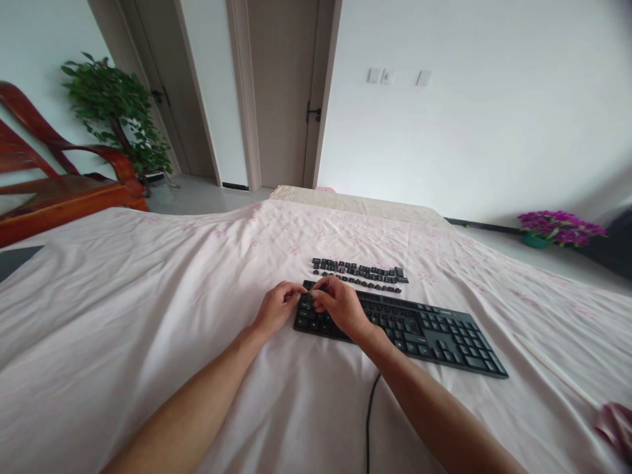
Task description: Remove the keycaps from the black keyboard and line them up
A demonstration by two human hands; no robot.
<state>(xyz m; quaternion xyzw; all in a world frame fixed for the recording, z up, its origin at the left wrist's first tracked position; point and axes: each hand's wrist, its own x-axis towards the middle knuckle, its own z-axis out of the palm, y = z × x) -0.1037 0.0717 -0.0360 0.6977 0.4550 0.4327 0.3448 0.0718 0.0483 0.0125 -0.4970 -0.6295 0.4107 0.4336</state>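
A black computer keyboard point(442, 342) lies slightly aslant on the bedspread, its number pad toward the right. Part of its middle section shows bare key sockets instead of caps. Loose black keycaps point(364, 270) are set out in rows just beyond it. My left hand point(276, 307) is at the keyboard's upper left corner, thumb and index finger pinched together. From the other side my right hand point(342, 305) meets it, its fingers also closed in a pinch and covering several keys. Something small and dark shows between the fingertips, too small to name.
A pale pink flowered bedspread point(197, 296) with folds lies under everything. The keyboard's black cable point(368, 421) runs toward me. A thin pale stick point(557, 375) lies to the right. Beyond are a wooden chair point(74, 194), a leafy plant point(106, 99) and purple flowers point(560, 226).
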